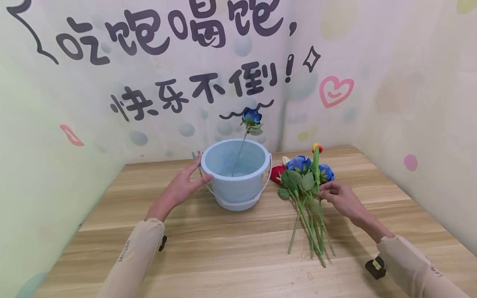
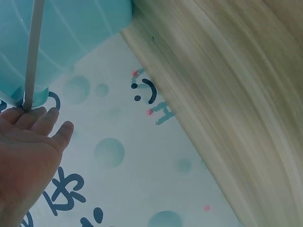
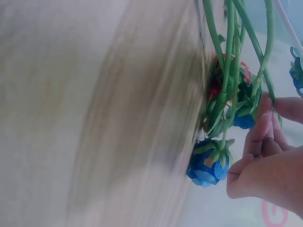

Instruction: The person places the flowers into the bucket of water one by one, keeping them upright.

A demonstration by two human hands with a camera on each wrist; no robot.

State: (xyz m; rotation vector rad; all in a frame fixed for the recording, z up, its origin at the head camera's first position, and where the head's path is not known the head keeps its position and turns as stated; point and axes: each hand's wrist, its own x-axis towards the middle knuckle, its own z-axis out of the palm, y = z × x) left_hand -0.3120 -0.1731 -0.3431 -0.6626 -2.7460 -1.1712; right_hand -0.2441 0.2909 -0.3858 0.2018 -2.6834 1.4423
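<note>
A light blue bucket (image 1: pixel 238 191) stands on the table, with one blue flower (image 1: pixel 251 117) leaning upright inside it. My left hand (image 1: pixel 181 186) rests against the bucket's left rim, thumb at the front and fingers spread along the outer side. In the left wrist view, its fairly straight fingers touch the bucket by the handle's end. To the right lies a bunch of flowers: blue blooms (image 1: pixel 298 164), a red bloom (image 1: pixel 276 174) and a red-and-yellow bud (image 1: pixel 317 148). My right hand (image 1: pixel 342 200) pinches a green stem (image 3: pixel 269 80) between thumb and forefinger; which bloom it carries is unclear.
The wood-grain table (image 1: pixel 223 256) meets a printed wall (image 1: pixel 167 136) behind the bucket and further walls at both sides. A white handle (image 1: pixel 269 174) hangs down around the bucket's front. Small water drops (image 1: pixel 310 275) lie near the stem ends.
</note>
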